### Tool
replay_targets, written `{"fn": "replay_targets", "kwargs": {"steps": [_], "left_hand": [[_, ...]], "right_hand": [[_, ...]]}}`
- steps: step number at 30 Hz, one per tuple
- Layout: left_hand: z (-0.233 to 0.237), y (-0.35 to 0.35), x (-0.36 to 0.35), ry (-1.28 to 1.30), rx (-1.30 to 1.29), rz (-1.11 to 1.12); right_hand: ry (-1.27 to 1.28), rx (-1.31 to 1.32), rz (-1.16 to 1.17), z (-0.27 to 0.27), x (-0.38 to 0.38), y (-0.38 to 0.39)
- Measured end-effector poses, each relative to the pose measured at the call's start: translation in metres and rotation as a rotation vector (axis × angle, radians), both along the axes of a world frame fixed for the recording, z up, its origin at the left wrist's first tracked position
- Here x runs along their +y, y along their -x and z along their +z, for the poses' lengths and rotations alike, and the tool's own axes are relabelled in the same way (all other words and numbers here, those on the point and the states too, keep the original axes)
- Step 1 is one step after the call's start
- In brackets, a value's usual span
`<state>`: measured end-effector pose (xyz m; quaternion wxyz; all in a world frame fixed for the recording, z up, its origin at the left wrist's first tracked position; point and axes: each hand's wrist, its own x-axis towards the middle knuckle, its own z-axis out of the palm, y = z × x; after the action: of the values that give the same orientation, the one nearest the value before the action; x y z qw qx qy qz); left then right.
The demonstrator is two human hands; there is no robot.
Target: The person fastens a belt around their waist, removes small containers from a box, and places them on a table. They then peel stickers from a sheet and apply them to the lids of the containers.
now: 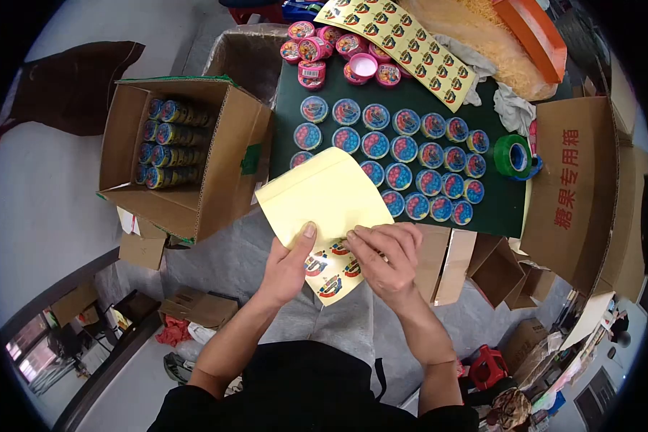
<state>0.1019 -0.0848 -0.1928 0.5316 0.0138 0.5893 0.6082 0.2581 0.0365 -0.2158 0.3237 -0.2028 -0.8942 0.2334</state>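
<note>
A yellow sticker sheet [324,194] is held up in front of my body, its upper part bare and curling. Several printed stickers [330,286] remain on its lower end. My left hand [289,265] grips the sheet's left side, thumb on top and fingers hidden beneath. At the top row of stickers, the thumb and forefinger of my right hand [387,258] pinch together on a sticker's edge. Just beyond the sheet, round candy tubs [403,150] with clear lids stand in rows on the green tabletop [507,209].
To the left, an open carton [230,162] contains stacked tubs. Pink tubs [317,49] are piled at the table's back beside another sticker sheet [403,43]. Green tape [512,156] lies near the right edge, by a standing carton [565,187]. A red stool [488,369] is lower right.
</note>
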Motion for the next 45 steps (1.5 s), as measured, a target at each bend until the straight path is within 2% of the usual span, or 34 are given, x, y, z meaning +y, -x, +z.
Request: {"fn": "replay_targets", "kwargs": {"steps": [4, 8, 14, 17, 18, 20, 22, 24, 26, 29, 34, 37, 40, 43, 45], "left_hand": [[0.003, 0.010, 0.001, -0.033, -0.042, 0.039], [-0.011, 0.026, -0.010, -0.021, -0.173, -0.019], [-0.021, 0.036, -0.012, -0.009, -0.142, -0.003], [-0.023, 0.045, -0.013, 0.067, -0.074, 0.076], [-0.025, 0.050, -0.014, 0.093, -0.063, 0.096], [-0.027, 0.056, -0.014, 0.066, -0.069, 0.157], [-0.031, 0.057, -0.018, 0.074, -0.048, 0.170], [-0.035, 0.056, -0.021, 0.100, -0.045, 0.145], [-0.042, 0.058, -0.027, 0.102, -0.042, 0.102], [-0.040, 0.054, -0.029, 0.110, -0.059, 0.122], [-0.049, 0.054, -0.033, 0.152, -0.055, 0.109], [-0.052, 0.053, -0.033, 0.147, -0.078, 0.127], [-0.046, 0.051, -0.029, 0.143, -0.080, 0.132], [-0.041, 0.048, -0.026, 0.133, -0.078, 0.135], [-0.042, 0.045, -0.026, 0.134, -0.043, 0.138]], "right_hand": [[-0.067, -0.015, -0.028, 0.002, -0.009, 0.008], [-0.115, -0.035, 0.001, 0.004, -0.015, 0.012], [0.085, 0.078, 0.019, 0.000, -0.023, 0.023], [0.479, 0.373, -0.069, -0.003, -0.027, 0.015], [0.647, 0.467, -0.193, -0.011, -0.024, 0.008], [0.911, 0.438, -0.450, -0.017, 0.011, 0.004], [0.873, 0.352, -0.589, -0.059, 0.062, 0.002], [0.866, 0.395, -0.591, -0.120, 0.103, -0.001], [0.800, 0.223, -0.571, -0.148, 0.124, 0.000], [0.771, 0.162, -0.561, -0.171, 0.141, 0.005], [0.653, 0.077, -0.538, -0.181, 0.148, 0.013], [0.506, -0.194, -0.542, -0.178, 0.148, 0.012], [-0.056, -0.416, -0.619, -0.171, 0.137, 0.015], [-0.106, -0.314, -0.662, -0.160, 0.129, 0.021], [-0.001, -0.417, -0.450, -0.177, 0.123, 0.014]]}}
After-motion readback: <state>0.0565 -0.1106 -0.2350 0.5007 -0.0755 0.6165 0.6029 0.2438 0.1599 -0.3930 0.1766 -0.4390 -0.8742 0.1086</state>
